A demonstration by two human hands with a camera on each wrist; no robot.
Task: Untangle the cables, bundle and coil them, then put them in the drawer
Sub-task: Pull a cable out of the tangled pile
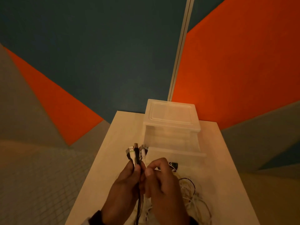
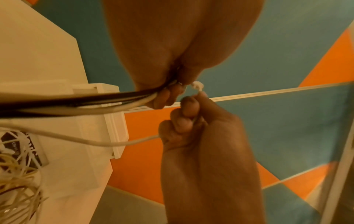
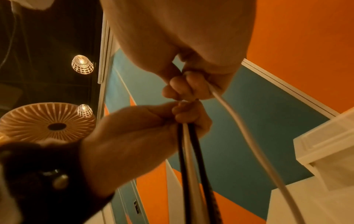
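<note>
Left hand (image 1: pixel 125 181) clenched round a bundle of black and white cables (image 1: pixel 136 154), plugs fanned above the fist. Right hand (image 1: pixel 160 179) just beside it, pinching a single white cable (image 2: pixel 118 142). Loose cable tangle (image 1: pixel 193 197) on the tabletop (image 1: pixel 116 143) at near right. Translucent drawer (image 1: pixel 172 143) pulled open just beyond.

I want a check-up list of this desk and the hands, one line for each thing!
Surface: pale table, cables lying on it.
Job's things: clear drawer unit, its drawer pulled open.
Clutter: small dark packet near the drawer.
Hands: left hand grips bundled plug ends; right hand pinches one white cable.
Cables: loose tangle on the table.
Surroundings: orange and teal wall panels.
</note>
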